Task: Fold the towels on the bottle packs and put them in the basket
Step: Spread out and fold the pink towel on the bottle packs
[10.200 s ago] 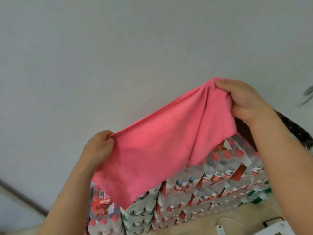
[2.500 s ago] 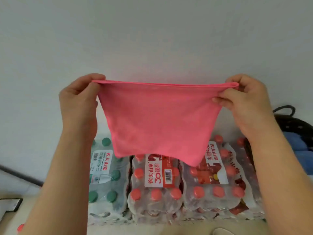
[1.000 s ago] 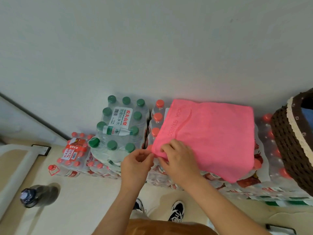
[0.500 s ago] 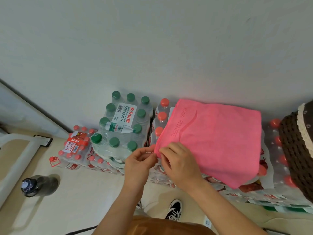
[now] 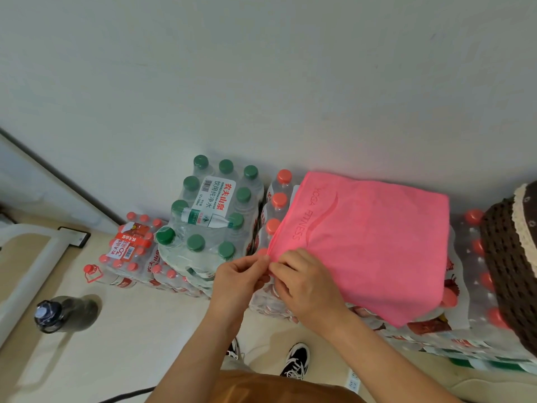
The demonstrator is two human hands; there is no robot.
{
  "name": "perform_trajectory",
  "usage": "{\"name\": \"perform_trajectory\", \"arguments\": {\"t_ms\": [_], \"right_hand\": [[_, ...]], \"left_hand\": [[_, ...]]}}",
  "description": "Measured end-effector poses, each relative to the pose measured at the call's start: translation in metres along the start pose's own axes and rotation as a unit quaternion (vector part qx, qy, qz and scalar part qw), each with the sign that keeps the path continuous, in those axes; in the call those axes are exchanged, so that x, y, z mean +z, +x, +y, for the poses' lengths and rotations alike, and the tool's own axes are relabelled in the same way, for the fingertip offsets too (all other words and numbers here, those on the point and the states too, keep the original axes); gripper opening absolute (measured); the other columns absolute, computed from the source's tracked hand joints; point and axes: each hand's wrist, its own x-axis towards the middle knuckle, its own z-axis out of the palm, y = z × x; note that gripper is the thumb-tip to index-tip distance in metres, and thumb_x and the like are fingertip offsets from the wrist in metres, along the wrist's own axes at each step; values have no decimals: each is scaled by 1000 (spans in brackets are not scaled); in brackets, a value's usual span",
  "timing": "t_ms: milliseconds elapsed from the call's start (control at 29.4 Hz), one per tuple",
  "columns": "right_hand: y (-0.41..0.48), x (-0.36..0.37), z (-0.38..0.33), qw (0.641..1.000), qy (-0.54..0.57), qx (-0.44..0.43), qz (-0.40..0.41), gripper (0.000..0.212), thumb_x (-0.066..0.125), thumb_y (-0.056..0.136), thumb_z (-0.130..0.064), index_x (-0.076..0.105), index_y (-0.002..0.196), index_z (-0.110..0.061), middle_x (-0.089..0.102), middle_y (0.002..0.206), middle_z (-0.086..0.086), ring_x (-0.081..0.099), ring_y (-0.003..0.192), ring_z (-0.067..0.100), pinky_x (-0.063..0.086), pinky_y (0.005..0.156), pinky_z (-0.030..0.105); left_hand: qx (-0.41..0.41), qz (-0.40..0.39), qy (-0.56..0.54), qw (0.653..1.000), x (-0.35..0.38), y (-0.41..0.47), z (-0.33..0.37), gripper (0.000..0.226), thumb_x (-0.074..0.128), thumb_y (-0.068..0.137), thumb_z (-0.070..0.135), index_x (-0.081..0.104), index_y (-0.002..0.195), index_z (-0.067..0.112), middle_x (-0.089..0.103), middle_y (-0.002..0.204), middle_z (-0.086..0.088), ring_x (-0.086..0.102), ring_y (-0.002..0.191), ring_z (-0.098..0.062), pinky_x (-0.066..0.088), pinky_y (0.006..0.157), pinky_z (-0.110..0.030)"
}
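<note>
A pink towel (image 5: pixel 369 242) lies folded flat on top of the red-capped bottle packs (image 5: pixel 462 321), with embossed lettering along its left edge. My left hand (image 5: pixel 238 274) and my right hand (image 5: pixel 305 282) meet at its near left corner, both pinching the layers there. A dark brown woven basket (image 5: pixel 511 257) with a cream rim stands at the right edge, partly out of frame; its inside is hidden.
A green-capped bottle pack (image 5: pixel 212 210) stands left of the towel, with a lower red-capped pack (image 5: pixel 130 251) beside it. A dark bottle (image 5: pixel 62 314) lies on the beige floor at left. A white wall is behind. My shoes (image 5: pixel 296 360) are below the hands.
Earlier I held the towel up spread between both hands; now it lies folded on the packs. In the last second both hands have stayed at its near left corner.
</note>
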Motion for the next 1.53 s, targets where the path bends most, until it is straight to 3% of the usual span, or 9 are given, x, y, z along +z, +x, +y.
{"name": "perform_trajectory", "arguments": {"t_ms": [136,272,374,511,749,987,1089,1293,1532], "right_hand": [[4,-7,-6,998,63,16,-12,13,57,89,-18,69,90,-13,58,79,0,50,74,17,45,65,36],[40,-31,5,998,53,-3,-30,30,56,85,-9,65,113,-15,63,106,1,54,98,20,44,87,31],[80,-44,26,989,-26,-4,-144,52,51,83,-2,54,131,-22,54,132,-4,44,124,21,41,101,41],[121,-46,42,948,-113,-12,-297,52,48,82,-7,52,127,-34,52,131,-5,40,126,19,39,100,46],[160,-37,30,894,-159,-54,-415,67,51,80,-5,43,135,-43,46,138,-12,37,125,19,38,100,46],[173,-25,44,910,-80,4,-406,44,58,81,-14,58,119,-38,62,119,-13,51,112,14,40,98,34],[179,-31,50,920,-68,33,-385,32,59,83,-19,60,112,-33,61,106,-11,50,107,15,40,81,28],[185,-47,74,950,7,83,-302,29,65,74,-10,48,91,-28,56,84,-6,53,78,16,46,70,30],[179,-62,102,945,113,176,-251,23,74,77,-5,64,81,-25,61,82,-13,58,67,1,48,69,22]], "left_hand": [[57,-5,113,992,-4,-2,7,14,64,89,5,75,96,6,70,72,-3,61,65,-7,49,60,-17],[110,-33,274,955,-22,-4,16,23,58,91,8,76,99,20,74,80,0,65,72,-15,53,71,-34],[150,-33,360,920,-38,-5,23,27,56,90,8,74,95,28,72,79,-2,64,72,-20,50,69,-29],[170,-28,440,881,-63,-4,33,28,55,91,8,73,106,23,69,92,7,61,81,-5,42,69,-8],[187,-10,480,857,-95,2,57,28,56,82,4,74,90,23,64,88,9,58,79,-4,46,71,-19],[204,61,474,854,-108,17,65,24,57,79,3,68,77,25,59,80,6,53,74,-4,35,62,-16],[204,111,443,866,-112,22,64,23,57,77,2,63,73,24,57,76,7,52,72,-6,37,61,-22],[178,205,369,889,-122,32,62,25,58,79,2,62,87,26,60,71,0,55,63,-18,42,54,-26],[184,246,331,892,-122,43,66,18,62,84,3,62,93,19,64,79,7,61,72,-12,45,58,-23]]}}
